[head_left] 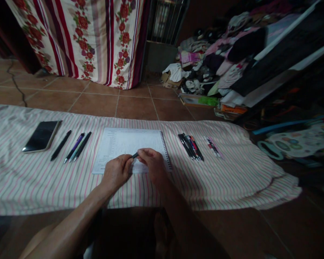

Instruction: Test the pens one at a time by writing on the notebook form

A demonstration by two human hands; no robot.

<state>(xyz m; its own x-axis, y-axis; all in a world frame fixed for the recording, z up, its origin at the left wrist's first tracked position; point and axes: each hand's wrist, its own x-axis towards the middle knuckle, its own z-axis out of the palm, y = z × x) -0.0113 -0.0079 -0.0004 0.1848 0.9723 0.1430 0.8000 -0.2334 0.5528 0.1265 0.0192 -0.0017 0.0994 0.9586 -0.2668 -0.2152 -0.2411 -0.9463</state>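
My left hand [118, 168] and my right hand [152, 162] pinch a short dark pen [135, 155] between them, one at each end. Most of the pen is hidden by my fingers. Below it lies an open spiral notebook [135, 138] with printed pages, its coil on the right side. Left of the notebook are a few slim pens [77, 148] side by side and a thicker black pen [61, 145]. To the right, a cluster of several dark pens [191, 147] sits close together, with a few thin pink and white pens [214, 146] beyond it.
A striped cloth [218, 183] covers the low surface. A smartphone [41, 136] lies at its left. Past the far edge are the tiled floor [135, 107], a flowered curtain [97, 43] and a heap of clothes [213, 57]. A patterned item [297, 142] stands at the right.
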